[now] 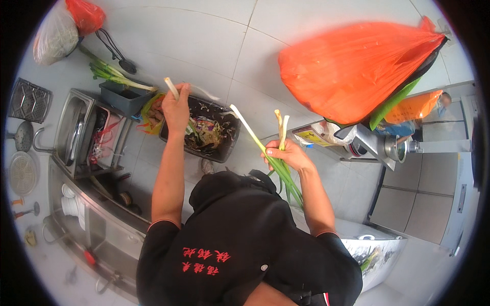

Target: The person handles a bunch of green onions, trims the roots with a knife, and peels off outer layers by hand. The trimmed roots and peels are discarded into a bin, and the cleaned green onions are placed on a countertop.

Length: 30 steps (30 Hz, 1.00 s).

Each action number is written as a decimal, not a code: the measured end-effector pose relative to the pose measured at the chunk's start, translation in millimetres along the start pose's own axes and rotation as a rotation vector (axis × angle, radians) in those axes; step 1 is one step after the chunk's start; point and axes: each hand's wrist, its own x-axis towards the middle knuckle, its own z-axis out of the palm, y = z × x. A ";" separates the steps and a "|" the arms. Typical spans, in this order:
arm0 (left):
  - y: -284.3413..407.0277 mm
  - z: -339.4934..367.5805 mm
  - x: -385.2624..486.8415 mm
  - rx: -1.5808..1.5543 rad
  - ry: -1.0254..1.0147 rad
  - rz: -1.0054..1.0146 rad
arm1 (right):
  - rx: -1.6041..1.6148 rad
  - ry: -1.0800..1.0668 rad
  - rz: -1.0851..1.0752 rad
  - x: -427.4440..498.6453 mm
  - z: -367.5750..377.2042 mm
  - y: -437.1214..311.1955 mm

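Note:
My right hand (286, 153) is closed around several green onions (249, 126), their white ends pointing up and away from me and their green leaves hanging towards my right forearm. My left hand (177, 111) holds another green onion (172, 88) by its white part, over the left edge of a dark plastic bin (225, 153). A thin pale strip trails to the right of my left fingers. Inside the bin lie vegetable scraps (208, 134) and peelings. Part of the onion in my left hand is hidden by the hand.
A grey basin (126, 100) with leafy green onions (111, 74) across it stands at the left, beside a yellow bag (153, 114). Steel sinks (111, 248) line the left side. A large red plastic bag (356, 69) hangs at the upper right, near a steel pot (394, 148).

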 end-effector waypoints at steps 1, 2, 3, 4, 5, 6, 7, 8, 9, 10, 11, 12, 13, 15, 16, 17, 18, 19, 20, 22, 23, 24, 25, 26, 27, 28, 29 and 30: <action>-4.8 -3.9 2.9 0.002 0.025 -0.021 | 0.062 -0.027 -0.051 0.9 0.5 2.0; -9.7 -8.5 4.0 0.114 -0.026 -0.069 | 0.106 -0.006 -0.076 2.3 1.5 3.4; -14.7 -10.5 3.4 0.233 -0.152 -0.126 | 0.149 0.016 -0.100 4.8 3.8 4.7; -19.6 -12.9 2.1 0.364 -0.262 -0.212 | 0.153 0.006 -0.107 8.5 5.5 4.7; -23.9 -13.5 0.2 0.497 -0.372 -0.297 | 0.159 -0.005 -0.114 13.6 7.8 4.1; -27.6 -13.7 -3.0 0.589 -0.372 -0.206 | 0.170 -0.022 -0.129 19.7 10.9 3.3; -30.4 -11.0 -7.4 0.495 -0.335 -0.168 | 0.112 0.008 -0.146 26.3 14.0 2.2; -32.0 -9.0 -12.4 0.401 -0.289 -0.103 | 0.059 0.032 -0.169 33.4 17.9 1.1; -32.2 -6.9 -17.4 0.334 -0.261 -0.111 | 0.007 0.051 -0.210 40.0 21.2 0.2; -30.9 -3.7 -22.1 0.239 -0.298 -0.263 | 0.009 0.061 -0.195 45.3 24.8 -0.2; -28.1 0.2 -26.1 0.069 -0.354 -0.305 | 0.018 0.086 -0.181 49.2 27.4 -0.4; -24.1 4.3 -32.0 -0.056 -0.380 -0.351 | 0.026 0.105 -0.180 53.1 30.2 -0.4; -19.1 8.1 -37.0 -0.209 -0.396 -0.360 | 0.034 0.123 -0.179 56.1 32.7 -0.1; -9.0 13.6 -40.8 -0.279 -0.520 -0.392 | 0.012 0.105 -0.148 59.5 32.7 -0.7; -4.6 16.7 -43.3 -0.329 -0.544 -0.362 | -0.002 0.107 -0.132 60.3 32.2 -0.9; -1.6 17.5 -43.5 -0.278 -0.520 -0.349 | -0.021 0.091 -0.134 60.4 31.3 -0.9; 0.4 18.4 -43.2 -0.228 -0.520 -0.339 | -0.041 0.081 -0.136 60.0 30.2 -0.7; 0.7 17.6 -41.9 -0.171 -0.514 -0.332 | -0.066 0.082 -0.130 59.5 29.0 -0.7; -0.1 16.7 -41.3 -0.156 -0.449 -0.334 | -0.038 0.085 -0.147 58.1 28.4 -0.1; -5.5 12.1 -37.9 -0.091 -0.340 -0.272 | 0.013 0.105 -0.165 55.4 27.5 1.3; -9.4 9.3 -36.3 -0.070 -0.282 -0.211 | 0.020 0.109 -0.165 54.1 26.9 2.0; -13.9 6.4 -33.1 0.126 -0.264 -0.116 | 0.032 0.105 -0.167 52.8 25.9 2.7; -18.4 3.4 -30.5 0.219 -0.241 -0.008 | 0.051 0.090 -0.179 51.1 24.6 3.7; -22.8 1.6 -27.5 0.313 -0.202 0.110 | 0.030 0.087 -0.156 50.6 23.3 4.4; -26.9 0.4 -25.1 0.415 -0.188 0.191 | 0.017 0.074 -0.145 49.8 21.2 5.2; -30.9 -2.1 -21.8 0.382 -0.222 0.014 | 0.009 0.055 -0.152 48.8 19.3 6.2; -34.5 -2.6 -19.5 0.415 -0.171 0.056 | 0.026 0.068 -0.111 48.1 17.1 7.3; -37.9 -5.4 -16.6 0.445 -0.160 0.086 | 0.048 0.075 -0.090 46.5 15.0 8.6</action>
